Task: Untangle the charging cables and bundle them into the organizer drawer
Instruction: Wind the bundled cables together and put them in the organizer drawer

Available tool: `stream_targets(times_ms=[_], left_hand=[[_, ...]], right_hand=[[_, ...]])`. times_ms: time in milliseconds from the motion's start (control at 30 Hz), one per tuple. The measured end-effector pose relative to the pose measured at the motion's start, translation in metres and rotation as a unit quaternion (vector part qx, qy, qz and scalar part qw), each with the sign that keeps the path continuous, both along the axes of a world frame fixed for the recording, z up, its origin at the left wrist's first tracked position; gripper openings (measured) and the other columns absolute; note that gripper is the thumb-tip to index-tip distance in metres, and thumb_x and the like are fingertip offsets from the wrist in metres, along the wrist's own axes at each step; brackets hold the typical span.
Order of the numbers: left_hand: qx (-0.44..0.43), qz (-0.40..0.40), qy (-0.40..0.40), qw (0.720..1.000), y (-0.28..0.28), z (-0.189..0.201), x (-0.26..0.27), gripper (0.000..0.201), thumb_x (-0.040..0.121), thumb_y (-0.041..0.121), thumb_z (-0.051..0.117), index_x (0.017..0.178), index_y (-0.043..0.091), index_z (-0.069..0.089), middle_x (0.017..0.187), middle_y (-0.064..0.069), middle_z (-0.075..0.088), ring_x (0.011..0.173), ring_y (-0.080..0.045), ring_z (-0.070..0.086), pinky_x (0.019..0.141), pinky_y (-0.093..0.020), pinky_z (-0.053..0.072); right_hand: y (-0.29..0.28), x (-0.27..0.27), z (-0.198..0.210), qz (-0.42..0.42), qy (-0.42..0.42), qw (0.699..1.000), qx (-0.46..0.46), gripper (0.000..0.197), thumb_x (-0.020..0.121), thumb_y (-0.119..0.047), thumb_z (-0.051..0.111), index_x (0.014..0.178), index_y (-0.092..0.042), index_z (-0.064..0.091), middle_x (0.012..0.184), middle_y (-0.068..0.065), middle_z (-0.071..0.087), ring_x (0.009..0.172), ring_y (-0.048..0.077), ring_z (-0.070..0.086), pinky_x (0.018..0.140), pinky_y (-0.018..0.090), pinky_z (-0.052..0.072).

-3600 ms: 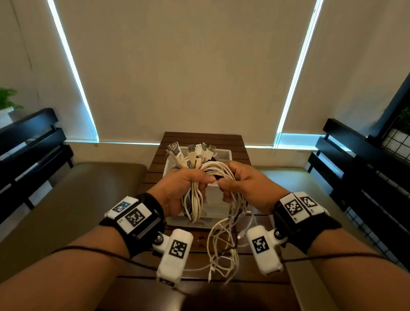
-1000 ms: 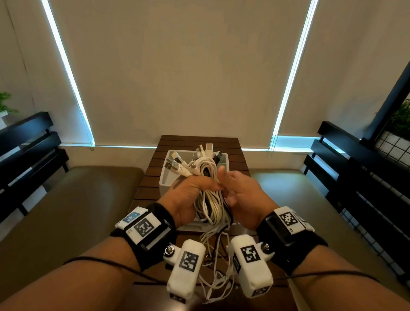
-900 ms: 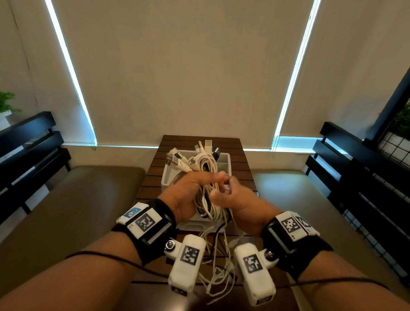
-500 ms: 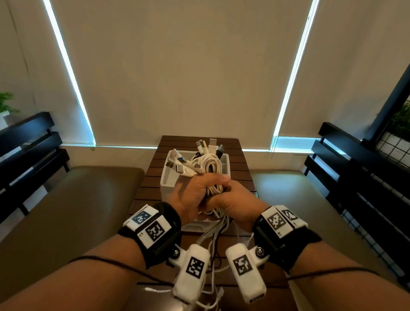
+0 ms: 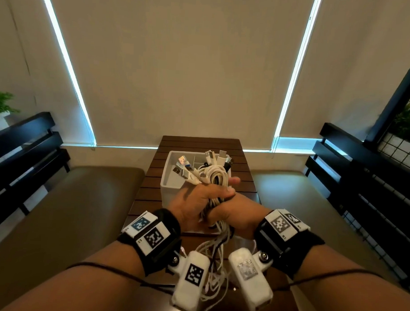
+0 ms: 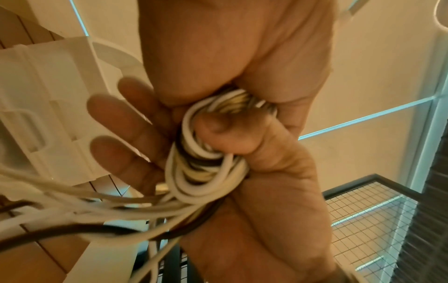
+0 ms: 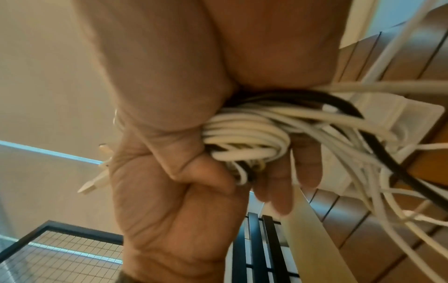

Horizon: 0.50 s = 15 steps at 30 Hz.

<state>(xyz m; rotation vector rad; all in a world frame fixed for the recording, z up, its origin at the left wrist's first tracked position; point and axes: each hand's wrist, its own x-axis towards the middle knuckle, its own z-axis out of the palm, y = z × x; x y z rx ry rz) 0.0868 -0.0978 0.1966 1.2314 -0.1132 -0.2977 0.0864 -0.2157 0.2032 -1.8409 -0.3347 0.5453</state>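
Both hands (image 5: 217,204) clenched round the cable bundle (image 5: 216,179) — grip tight, strands mostly hidden.

One cable bundle (image 5: 216,179), one white organizer drawer (image 5: 170,177), two hands, one slatted table (image 5: 199,143), two plants.

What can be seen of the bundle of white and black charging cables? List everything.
The bundle of white and black charging cables is a thick hank of mostly white round cords, with at least one black. The left hand and the right hand both grip it mid-length, above the white plastic organizer drawer on the brown slatted wooden table. Metal-tipped plugs fan out at the top; loose tangled ends hang below the hands. The left wrist view shows coils looped around a finger.
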Motion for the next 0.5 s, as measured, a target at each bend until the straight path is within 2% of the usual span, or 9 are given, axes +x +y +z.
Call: stream_targets(times_ms=[67, 133, 167, 200, 267, 300, 367, 433, 500], left_hand=[[-0.001, -0.028, 0.021, 0.999, 0.002, 0.001, -0.002, 0.045, 0.075, 0.011, 0.068, 0.117, -0.003, 0.065, 0.112, -0.013, 0.071, 0.102, -0.029, 0.067, 0.074, -0.038, 0.056], [0.021, -0.031, 0.020, 0.999, 0.004, 0.001, -0.003, 0.039, 0.073, 0.013, 0.069, 0.109, -0.002, 0.070, 0.104, -0.013, 0.072, 0.098, -0.029, 0.068, 0.071, -0.037, 0.057], [0.037, -0.029, 0.012, 0.999, 0.006, 0.001, -0.004, 0.038, 0.071, 0.015, 0.070, 0.106, 0.000, 0.072, 0.102, -0.014, 0.072, 0.096, -0.030, 0.069, 0.070, -0.038, 0.057], [0.054, -0.028, 0.004, 0.998, 0.007, 0.001, -0.005, 0.037, 0.070, 0.018, 0.072, 0.104, 0.003, 0.074, 0.102, -0.015, 0.072, 0.096, -0.034, 0.069, 0.070, -0.041, 0.057], [0.077, -0.040, -0.003, 0.996, 0.009, 0.001, -0.006, 0.040, 0.068, 0.022, 0.077, 0.106, 0.007, 0.075, 0.107, -0.018, 0.072, 0.102, -0.045, 0.065, 0.079, -0.057, 0.052], [0.076, -0.050, 0.000, 0.996, 0.010, 0.001, -0.006, 0.046, 0.066, 0.024, 0.079, 0.108, 0.008, 0.074, 0.110, -0.017, 0.071, 0.105, -0.047, 0.064, 0.085, -0.065, 0.047], [0.057, -0.078, 0.004, 0.995, 0.013, -0.001, -0.005, 0.057, 0.062, 0.024, 0.082, 0.115, 0.007, 0.070, 0.114, -0.014, 0.071, 0.104, -0.042, 0.065, 0.092, -0.070, 0.038], [0.010, -0.108, -0.016, 0.994, 0.018, -0.005, -0.001, 0.068, 0.060, 0.028, 0.088, 0.121, 0.007, 0.066, 0.117, -0.015, 0.068, 0.105, -0.037, 0.063, 0.095, -0.070, 0.036], [-0.093, -0.148, -0.024, 0.984, 0.023, -0.009, 0.000, 0.085, 0.059, 0.035, 0.090, 0.132, 0.011, 0.056, 0.121, -0.017, 0.066, 0.107, -0.031, 0.063, 0.094, -0.057, 0.045]], right_hand=[[-0.001, -0.001, -0.003, 0.003, 0.032, 0.999, 0.020, 0.053, 0.047, -0.010, 0.068, 0.100, -0.004, 0.068, 0.097, 0.016, 0.072, 0.094, 0.034, 0.068, 0.081, 0.053, 0.055], [-0.002, -0.004, -0.006, -0.006, 0.069, 0.996, 0.054, 0.041, 0.052, -0.001, 0.065, 0.093, 0.004, 0.065, 0.082, 0.019, 0.069, 0.076, 0.033, 0.067, 0.061, 0.038, 0.054], [-0.002, -0.006, -0.006, -0.007, 0.077, 0.995, 0.063, 0.037, 0.053, 0.000, 0.065, 0.090, 0.005, 0.065, 0.077, 0.018, 0.067, 0.069, 0.031, 0.065, 0.056, 0.034, 0.050], [-0.002, -0.008, -0.006, -0.007, 0.078, 0.995, 0.065, 0.032, 0.055, -0.002, 0.067, 0.087, 0.003, 0.065, 0.073, 0.017, 0.065, 0.065, 0.029, 0.062, 0.053, 0.031, 0.048], [-0.002, -0.012, -0.006, -0.006, 0.078, 0.995, 0.063, 0.020, 0.065, -0.005, 0.068, 0.083, 0.000, 0.064, 0.064, 0.012, 0.061, 0.057, 0.025, 0.056, 0.048, 0.028, 0.045], [-0.002, -0.012, -0.007, -0.014, 0.079, 0.995, 0.059, 0.016, 0.069, -0.004, 0.068, 0.084, 0.002, 0.063, 0.060, 0.010, 0.059, 0.053, 0.024, 0.054, 0.046, 0.026, 0.043], [-0.001, -0.012, -0.008, -0.033, 0.075, 0.996, 0.046, 0.026, 0.067, -0.004, 0.068, 0.087, 0.010, 0.063, 0.055, 0.008, 0.057, 0.051, 0.025, 0.051, 0.044, 0.025, 0.041], [0.000, -0.014, -0.007, -0.029, 0.066, 0.997, 0.035, 0.028, 0.063, -0.004, 0.068, 0.085, 0.012, 0.063, 0.054, 0.009, 0.055, 0.050, 0.025, 0.049, 0.044, 0.024, 0.039], [0.001, -0.016, -0.006, -0.027, 0.072, 0.996, 0.035, 0.012, 0.067, 0.000, 0.067, 0.077, 0.002, 0.061, 0.055, 0.010, 0.053, 0.047, 0.024, 0.047, 0.042, 0.023, 0.039]])
